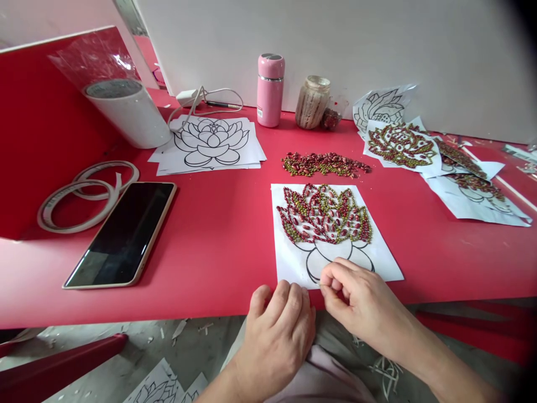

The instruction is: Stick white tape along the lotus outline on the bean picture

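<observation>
A white sheet with a lotus outline (293,267) lies near the table's front edge. Red beans and green mung beans (323,215) cover its upper petals, while the lower petals show bare paper. My right hand (356,291) is over the sheet's lower edge, thumb and forefinger pinched together; a tiny pale bit shows at the fingertips, too small to name. My left hand (281,330) is curled closed at the table edge by the sheet's lower left corner. Its fingertips and anything in them are hidden. Behind the sheet lies a loose pile of beans (323,164).
Left are a phone (121,238), tape rolls (78,207), a white cylinder (130,115) and lotus printouts (210,143). At the back stand a pink flask (271,92) and a glass jar (312,103). Bean-covered sheets (403,146) lie right. Paper scraps litter the floor.
</observation>
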`<state>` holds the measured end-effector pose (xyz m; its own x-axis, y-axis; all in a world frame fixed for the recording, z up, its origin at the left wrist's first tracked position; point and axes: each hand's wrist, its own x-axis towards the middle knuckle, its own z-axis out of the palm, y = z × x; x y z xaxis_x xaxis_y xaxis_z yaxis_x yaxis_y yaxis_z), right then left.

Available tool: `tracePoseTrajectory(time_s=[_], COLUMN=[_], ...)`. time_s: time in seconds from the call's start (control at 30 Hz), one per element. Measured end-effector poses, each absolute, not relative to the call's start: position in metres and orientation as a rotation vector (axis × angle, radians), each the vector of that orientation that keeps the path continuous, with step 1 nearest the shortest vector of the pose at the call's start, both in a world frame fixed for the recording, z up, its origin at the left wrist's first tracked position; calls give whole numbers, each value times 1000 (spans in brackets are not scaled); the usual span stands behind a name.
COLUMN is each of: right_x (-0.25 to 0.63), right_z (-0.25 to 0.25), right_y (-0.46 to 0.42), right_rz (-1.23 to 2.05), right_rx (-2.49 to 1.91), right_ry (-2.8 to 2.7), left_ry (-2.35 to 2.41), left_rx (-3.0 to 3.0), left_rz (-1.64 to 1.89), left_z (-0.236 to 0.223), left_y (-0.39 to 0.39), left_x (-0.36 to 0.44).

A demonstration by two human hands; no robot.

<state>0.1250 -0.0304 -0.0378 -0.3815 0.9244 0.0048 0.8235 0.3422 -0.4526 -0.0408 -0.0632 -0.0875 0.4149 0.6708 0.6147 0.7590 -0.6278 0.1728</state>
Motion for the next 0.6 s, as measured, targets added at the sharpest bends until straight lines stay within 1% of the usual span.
tracePoseTrajectory(time_s=[0.13,0.3,0.4,0.5,0.6], right_x=[132,136,137,137,136], right_z=[-37,-35,-35,-38,-40], right_y=[-29,-32,-34,-34,-34], right_rz=[585,706,688,664,632], right_rx=[-1549,-1512,-1507,-1508,-1515], right_ry=[-2289,-2226,-2218,-2234,-2248], left_ry=[-1285,-1294,-1306,-1283,-1199], left_rx=[-2514,-2505,-2529,-2619,-2759], left_rz=[-1018,-1023,-1001,-900,-696], left_z=[-87,-87,-86,-79,-67], left_y=[-63,-63,-63,-59,-50], left_x=[-40,-39,-40,-43,-46])
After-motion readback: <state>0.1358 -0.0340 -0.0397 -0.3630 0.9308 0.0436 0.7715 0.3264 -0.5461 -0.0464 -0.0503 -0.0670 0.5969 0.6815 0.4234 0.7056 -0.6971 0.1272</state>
